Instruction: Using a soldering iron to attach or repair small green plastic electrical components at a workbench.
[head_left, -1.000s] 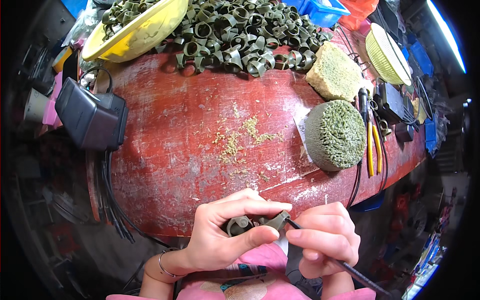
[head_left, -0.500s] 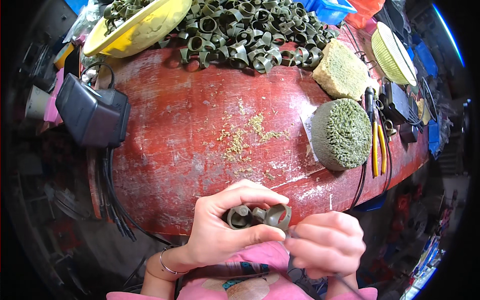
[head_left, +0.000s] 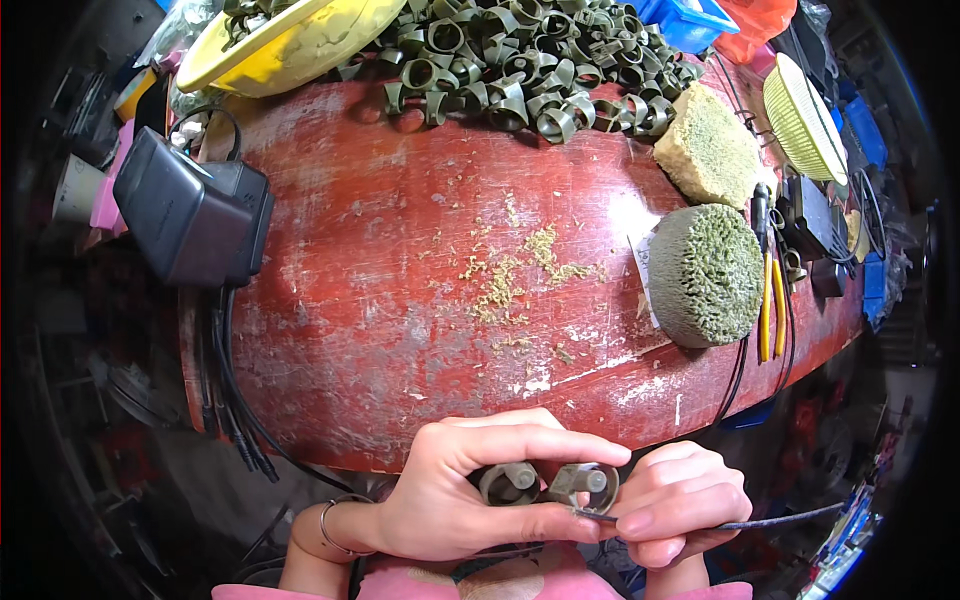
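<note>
In front of me at the table's near edge, my left hand (head_left: 470, 490) is closed around two dark green ring-shaped pieces. One ring piece (head_left: 508, 483) sits deeper in the palm; the other ring piece (head_left: 588, 485) is pinched between thumb and fingertips, with a round stub showing on it. Close beside it, my right hand (head_left: 685, 500) is closed on a thin dark rod (head_left: 780, 520). Its near end reaches the lower edge of the outer ring piece, and its other end sticks out to the right. Whether the rod is rigid or a cord, I cannot tell.
A heap of similar green rings (head_left: 540, 60) covers the far side, beside a tilted yellow basin (head_left: 290, 50). Yellowish shavings (head_left: 510, 280) lie mid-table. At right are a round green-topped block (head_left: 705, 275), a yellowish block (head_left: 708, 145) and yellow-handled pliers (head_left: 772, 300). A black box (head_left: 190, 215) with cables stands left.
My left hand has turned the ring pieces so their stubs face up. My right hand has shifted slightly right and turned, and the rod now lies nearly level.
</note>
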